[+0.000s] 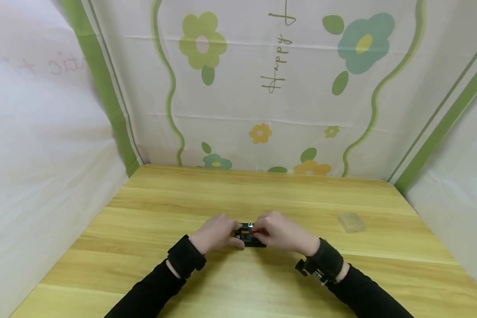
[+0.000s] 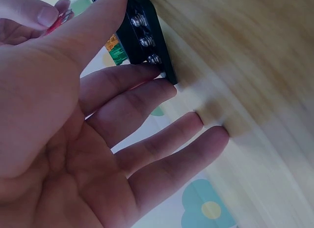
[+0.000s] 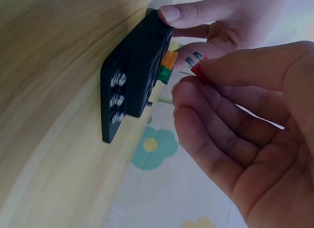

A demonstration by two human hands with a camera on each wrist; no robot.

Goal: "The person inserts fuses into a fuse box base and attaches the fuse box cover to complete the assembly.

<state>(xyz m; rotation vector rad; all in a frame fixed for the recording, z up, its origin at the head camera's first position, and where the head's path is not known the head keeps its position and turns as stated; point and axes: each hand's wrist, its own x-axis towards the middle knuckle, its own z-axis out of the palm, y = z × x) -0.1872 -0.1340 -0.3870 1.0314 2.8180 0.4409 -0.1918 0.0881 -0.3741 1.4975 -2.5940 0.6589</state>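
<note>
A black fuse block (image 3: 132,75) lies on the table in front of the person, its screw terminals showing along one side. An orange blade fuse (image 3: 170,59) and a green blade fuse (image 3: 165,74) sit side by side in it. The left hand (image 1: 218,234) grips the block's left end between thumb and fingers, with the outer fingers stretched out in the left wrist view. Between thumb and forefinger, the right hand (image 1: 282,234) pinches a red blade fuse (image 3: 197,71). Its two metal prongs point toward the block, apart from it in the right wrist view.
A clear plastic box (image 1: 351,222) stands on the wooden table (image 1: 238,287) to the right of the hands. White cloth with printed flowers (image 1: 238,101) hangs behind the table's far edge, and more cloth hangs on both sides.
</note>
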